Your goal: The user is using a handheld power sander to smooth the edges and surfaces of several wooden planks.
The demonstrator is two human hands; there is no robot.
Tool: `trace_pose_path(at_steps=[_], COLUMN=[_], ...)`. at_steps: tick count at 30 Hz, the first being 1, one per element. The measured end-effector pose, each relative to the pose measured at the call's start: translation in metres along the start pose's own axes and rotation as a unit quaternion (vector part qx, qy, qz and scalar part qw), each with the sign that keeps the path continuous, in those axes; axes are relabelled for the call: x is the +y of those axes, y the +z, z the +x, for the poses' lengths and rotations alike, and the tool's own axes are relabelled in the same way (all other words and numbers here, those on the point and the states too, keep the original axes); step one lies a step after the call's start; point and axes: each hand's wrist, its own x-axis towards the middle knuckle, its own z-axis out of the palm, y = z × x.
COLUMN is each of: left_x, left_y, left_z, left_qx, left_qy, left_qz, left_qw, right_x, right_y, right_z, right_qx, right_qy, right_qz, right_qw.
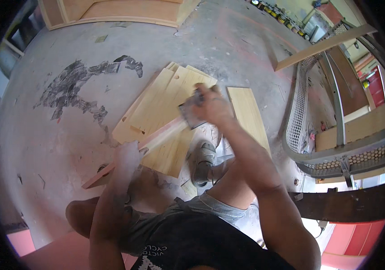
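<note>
My left hand [128,154], coated in pale dust, is closed round a long narrow wooden board [161,140] that slants from the lower left up toward the middle. My right hand [211,106] grips a dark, flat, square-edged sanding block [191,116], blurred by motion, at the far end of that board. Whether the block touches the board's edge cannot be made out. Beneath lie several pale wooden panels [163,101], loosely stacked and fanned on the floor. One more panel [248,112] lies to the right of my right hand.
At the far left stands a wooden cabinet frame [129,22]. A curved perforated metal frame [298,112] fills the right side, with a wooden plank [325,47] across its top. Several small cans [282,19] line the far right. A dark stain [73,83] marks the dusty floor [30,148].
</note>
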Motion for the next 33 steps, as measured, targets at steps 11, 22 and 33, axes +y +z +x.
trace_pose_path(at_steps=[11,22,33], left_x=[0.02,0.051,0.05], left_y=[-0.009,-0.016,-0.017], left_z=[0.016,0.033,0.035], left_qx=[0.032,0.02,0.011], left_qy=[0.008,0.021,0.023], left_qz=[-0.002,0.009,0.015], left_qw=[0.999,1.0,1.0], right_x=[0.082,0.076,-0.024], right_y=[-0.026,-0.031,0.01], right_z=[0.048,0.066,-0.016], right_qx=[0.089,0.074,-0.054], right_qy=[0.043,0.076,-0.119], right_qz=[0.0,-0.016,-0.025], right_qw=[0.995,0.994,0.991])
